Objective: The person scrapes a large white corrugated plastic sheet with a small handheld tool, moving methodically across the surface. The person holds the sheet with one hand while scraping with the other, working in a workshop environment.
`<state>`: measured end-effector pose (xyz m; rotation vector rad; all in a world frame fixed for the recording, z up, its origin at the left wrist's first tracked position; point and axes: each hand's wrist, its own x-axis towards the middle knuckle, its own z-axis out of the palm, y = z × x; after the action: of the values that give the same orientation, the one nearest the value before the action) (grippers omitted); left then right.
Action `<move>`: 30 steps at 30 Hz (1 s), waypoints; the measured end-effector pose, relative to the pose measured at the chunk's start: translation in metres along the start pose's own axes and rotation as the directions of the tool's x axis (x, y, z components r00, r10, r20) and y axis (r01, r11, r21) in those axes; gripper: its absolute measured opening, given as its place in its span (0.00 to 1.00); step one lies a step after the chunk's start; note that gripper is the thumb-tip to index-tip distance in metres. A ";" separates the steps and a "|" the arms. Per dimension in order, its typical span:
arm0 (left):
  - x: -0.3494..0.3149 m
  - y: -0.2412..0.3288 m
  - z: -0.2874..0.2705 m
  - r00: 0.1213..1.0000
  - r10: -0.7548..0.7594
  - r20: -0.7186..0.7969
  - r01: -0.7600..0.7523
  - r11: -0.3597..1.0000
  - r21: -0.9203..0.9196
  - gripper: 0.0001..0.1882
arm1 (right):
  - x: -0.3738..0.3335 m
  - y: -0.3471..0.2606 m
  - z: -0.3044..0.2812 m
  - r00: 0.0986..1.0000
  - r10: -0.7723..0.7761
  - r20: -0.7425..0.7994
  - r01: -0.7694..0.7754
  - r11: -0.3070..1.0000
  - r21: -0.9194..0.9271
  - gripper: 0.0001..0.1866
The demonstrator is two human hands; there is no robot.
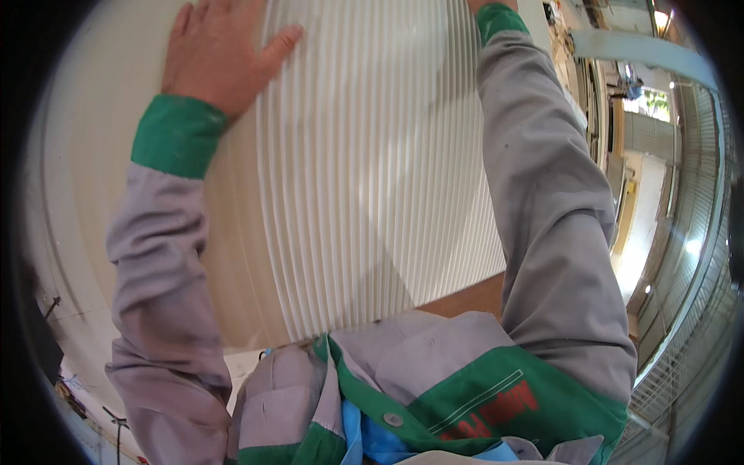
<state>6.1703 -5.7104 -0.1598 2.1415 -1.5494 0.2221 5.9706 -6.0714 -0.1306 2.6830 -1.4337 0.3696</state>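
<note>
A large off-white ribbed panel [349, 170] lies in front of me, its narrow ridges running away from my body. Along its left side is a smooth cream surface [240, 263]; whether the two are one piece I cannot tell. My left hand [221, 62] rests flat near where smooth meets ribbed, thumb spread out over the first ridges and holding nothing. Its fingertips reach the picture's upper edge. At the ribbed panel's far right side, only a sliver of my right hand [490, 4] shows past the green cuff, so its fingers are hidden.
Brown board [465, 298] shows under the panel's near right corner, close to my body. Off to the right stretches a workshop with a pale blue beam [643, 54] and stacked boards. A thin dark stand [118, 422] is on the floor at lower left.
</note>
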 end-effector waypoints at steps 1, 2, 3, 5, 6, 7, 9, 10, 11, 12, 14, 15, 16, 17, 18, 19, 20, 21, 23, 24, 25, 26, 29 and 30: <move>0.002 -0.002 -0.001 0.998 0.048 -0.051 -0.058 0.974 -0.217 0.35 | -0.018 0.001 -0.005 1.000 0.008 0.005 -0.008 1.000 0.015 0.21; -0.003 -0.001 0.001 0.998 0.037 -0.056 -0.050 0.970 -0.238 0.34 | -0.047 0.001 -0.013 1.000 0.009 0.001 -0.009 0.999 0.032 0.21; -0.006 0.002 0.001 0.998 0.027 -0.061 -0.042 0.965 -0.258 0.34 | -0.085 0.002 -0.023 0.991 0.112 0.072 -0.114 0.993 0.031 0.21; -0.015 0.011 0.004 0.996 -0.084 0.009 0.083 0.993 0.080 0.34 | -0.183 0.003 -0.047 0.945 0.216 0.245 -0.217 0.976 -0.026 0.22; -0.016 0.014 0.004 0.998 -0.068 0.009 0.067 0.995 0.079 0.34 | -0.239 0.004 -0.059 0.999 0.046 0.005 -0.046 0.999 0.028 0.21; -0.015 0.014 0.004 0.999 -0.048 0.007 0.047 0.996 0.076 0.34 | -0.295 0.006 -0.072 0.999 0.036 -0.029 -0.033 0.997 0.072 0.20; -0.009 0.009 0.008 1.000 -0.009 0.003 0.009 0.994 0.113 0.36 | -0.403 0.009 -0.099 0.998 0.021 -0.057 -0.012 0.988 0.151 0.11; -0.005 0.004 0.011 1.000 0.006 0.006 -0.007 0.988 0.154 0.38 | -0.451 0.011 -0.112 0.997 0.012 -0.075 0.003 0.982 0.190 0.09; 0.000 -0.006 0.016 1.000 0.020 0.014 -0.022 0.980 0.197 0.41 | -0.492 0.012 -0.124 0.998 0.068 -0.013 -0.063 0.972 0.225 0.09; 0.004 -0.015 0.022 0.999 0.012 0.030 -0.018 0.980 0.197 0.41 | -0.527 0.012 -0.133 0.993 0.115 0.030 -0.119 0.965 0.232 0.09; 0.011 -0.034 0.036 0.998 -0.006 0.061 -0.006 0.982 0.189 0.42 | -0.576 0.010 -0.145 0.977 0.171 0.124 -0.195 0.956 0.218 0.09; 0.012 -0.041 0.043 0.998 0.006 0.060 -0.018 0.981 0.193 0.42 | -0.591 0.008 -0.148 0.969 0.180 0.170 -0.212 0.957 0.198 0.08; 0.013 -0.047 0.047 0.998 0.018 0.058 -0.029 0.980 0.198 0.42 | -0.601 0.005 -0.151 0.958 0.187 0.216 -0.228 0.957 0.179 0.08; 0.012 -0.050 0.050 0.998 0.016 0.053 -0.027 0.977 0.210 0.42 | -0.607 0.001 -0.153 0.955 0.242 0.169 -0.279 0.928 0.246 0.07; 0.012 -0.051 0.051 0.999 0.007 0.045 -0.017 0.974 0.225 0.42 | -0.609 -0.002 -0.155 0.950 0.285 0.127 -0.312 0.895 0.320 0.06; 0.010 -0.050 0.050 0.999 0.010 0.051 -0.022 0.972 0.234 0.42 | -0.607 -0.005 -0.157 0.930 0.347 0.124 -0.367 0.839 0.403 0.05; 0.010 -0.047 0.049 0.998 0.024 0.063 -0.039 0.971 0.237 0.42 | -0.601 -0.008 -0.159 0.922 0.366 0.128 -0.386 0.835 0.391 0.04; 0.011 -0.044 0.047 0.998 0.024 0.055 -0.036 0.972 0.232 0.41 | -0.593 -0.009 -0.159 0.914 0.375 0.153 -0.404 0.826 0.393 0.04; 0.010 -0.037 0.040 0.999 0.016 0.043 -0.025 0.974 0.223 0.41 | -0.571 -0.011 -0.158 0.914 0.367 0.172 -0.405 0.823 0.398 0.04; 0.008 -0.033 0.037 0.999 0.014 0.048 -0.024 0.973 0.228 0.41 | -0.559 -0.011 -0.156 0.924 0.346 0.165 -0.384 0.832 0.401 0.04; 0.007 -0.031 0.035 0.999 0.008 0.053 -0.020 0.972 0.233 0.40 | -0.546 -0.011 -0.153 0.925 0.328 0.190 -0.378 0.831 0.407 0.04; 0.006 -0.028 0.034 0.998 -0.003 0.058 -0.011 0.971 0.238 0.40 | -0.534 -0.010 -0.151 0.942 0.298 0.156 -0.336 0.862 0.380 0.04; 0.001 -0.020 0.031 0.996 -0.028 0.087 0.003 0.961 0.276 0.39 | -0.485 -0.008 -0.139 0.971 0.199 0.133 -0.231 0.927 0.296 0.04; -0.002 -0.017 0.029 0.996 -0.043 0.083 0.019 0.962 0.273 0.39 | -0.461 -0.007 -0.132 0.981 0.158 0.110 -0.181 0.949 0.257 0.05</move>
<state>6.1809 -5.7186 -0.1904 2.4140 -1.6122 0.3530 5.7073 -5.6706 -0.1168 2.8185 -1.7653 0.4958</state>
